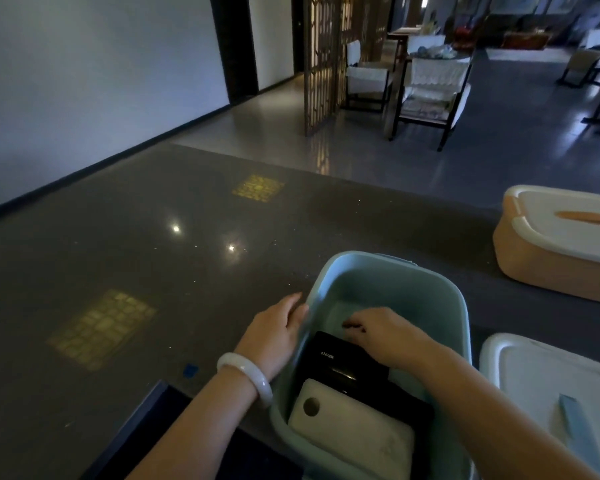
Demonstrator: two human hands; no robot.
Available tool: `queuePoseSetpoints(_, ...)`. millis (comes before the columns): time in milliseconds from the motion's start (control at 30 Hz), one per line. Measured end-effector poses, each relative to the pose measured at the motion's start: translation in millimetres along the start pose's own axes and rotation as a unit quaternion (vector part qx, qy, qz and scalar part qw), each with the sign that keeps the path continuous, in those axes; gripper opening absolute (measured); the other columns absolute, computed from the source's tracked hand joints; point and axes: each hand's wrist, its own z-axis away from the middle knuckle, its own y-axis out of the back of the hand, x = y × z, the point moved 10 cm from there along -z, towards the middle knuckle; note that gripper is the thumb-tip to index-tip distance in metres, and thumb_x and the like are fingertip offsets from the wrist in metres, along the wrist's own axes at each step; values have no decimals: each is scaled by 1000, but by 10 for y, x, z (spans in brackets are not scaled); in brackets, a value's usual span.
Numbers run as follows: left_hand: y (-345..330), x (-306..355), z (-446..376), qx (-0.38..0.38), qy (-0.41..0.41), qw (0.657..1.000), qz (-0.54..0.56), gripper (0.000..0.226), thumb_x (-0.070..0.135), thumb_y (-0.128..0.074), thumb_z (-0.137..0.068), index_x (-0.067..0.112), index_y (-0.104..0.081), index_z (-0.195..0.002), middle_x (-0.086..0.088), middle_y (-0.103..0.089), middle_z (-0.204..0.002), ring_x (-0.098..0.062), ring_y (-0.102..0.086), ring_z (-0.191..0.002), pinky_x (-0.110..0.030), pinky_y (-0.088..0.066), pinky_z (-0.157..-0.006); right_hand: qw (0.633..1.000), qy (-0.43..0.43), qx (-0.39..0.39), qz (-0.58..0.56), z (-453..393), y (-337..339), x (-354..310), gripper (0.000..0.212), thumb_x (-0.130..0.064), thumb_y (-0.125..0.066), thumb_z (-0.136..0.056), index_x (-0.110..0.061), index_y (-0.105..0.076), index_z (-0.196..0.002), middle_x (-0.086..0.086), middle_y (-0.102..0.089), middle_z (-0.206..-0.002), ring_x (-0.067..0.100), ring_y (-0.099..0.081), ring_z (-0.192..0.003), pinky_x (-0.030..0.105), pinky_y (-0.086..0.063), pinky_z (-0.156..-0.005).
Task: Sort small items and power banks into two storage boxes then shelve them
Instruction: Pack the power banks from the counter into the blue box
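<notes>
The left hand (278,327) rests flat on the green box (459,308)'s side at 9 o'clock, fingers straight. The right hand (378,332) is inside, fingers curled on the black power bank (329,362); a white power bank (352,429) lies at 6 o'clock.

Right hand (378,332) inside the green box (461,306): fingertips curl downward, and whether they pinch anything cannot be told. Its forearm covers the right part of the black power bank (329,362). The white power bank (354,434) overlaps the black one's near end. Left hand (278,327) at the box's left wall; fingertips hidden behind the blurred rim. The orange box (548,271) and its lid are cut off by the right edge. The white lid (534,368) runs out at the right and bottom edges. Far room furniture is too dim and small to identify.
</notes>
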Motion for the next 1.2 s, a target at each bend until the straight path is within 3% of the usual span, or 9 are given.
queuePoseSetpoints(133,344,-185,263,67,30,993,-88,48,48,-39,-98,28,-41,-143,3,-56,-129,-12,-56,-113,-29,-44,-97,984,35,155,86,45,561,-433,25,-35,-44,-98,-24,-64,-107,1,-68,-105,24,-64,-98,36,-51,-83)
queuePoseSetpoints(233,648,-372,572,110,64,977,-170,48,46,-38,-99,28,-38,-143,2,-52,-130,-16,-53,-118,-35,-41,-101,967,133,195,100,-6,647,-1100,24,-35,-42,-99,-21,-60,-106,2,-63,-106,26,-60,-102,36,-49,-82)
queuePoseSetpoints(400,1100,-903,1250,134,171,933,-288,49,46,-36,-99,29,-30,-145,5,-50,-131,-17,-50,-118,-36,-40,-98,941,278,98,166,-146,-36,-2196,26,-35,-44,-98,-18,-55,-115,5,-57,-115,27,-55,-110,37,-45,-88)
queuePoseSetpoints(600,1560,-1618,2186,148,302,887,-316,52,44,-43,-96,29,-29,-144,4,-43,-136,-19,-44,-124,-36,-34,-101,906,364,-37,213,-137,-951,-3172,32,-36,-50,-96,-12,-54,-117,12,-56,-118,30,-54,-109,36,-43,-85)
queuePoseSetpoints(933,2373,-2613,3699,187,429,843,-265,54,38,-52,-94,25,-33,-143,-1,-34,-143,-21,-37,-130,-37,-35,-106,843,447,-132,270,19,-2190,-4864,42,-37,-52,-95,-14,-48,-130,11,-53,-127,29,-51,-117,40,-44,-93)
queuePoseSetpoints(1200,2645,-3203,4786,232,532,789,-204,52,37,-53,-94,28,-35,-141,-3,-28,-151,-22,-32,-136,-41,-32,-111,794,513,-195,261,404,-3143,-5892,42,-40,-54,-93,-23,-47,-131,3,-54,-126,21,-54,-111,34,-44,-84)
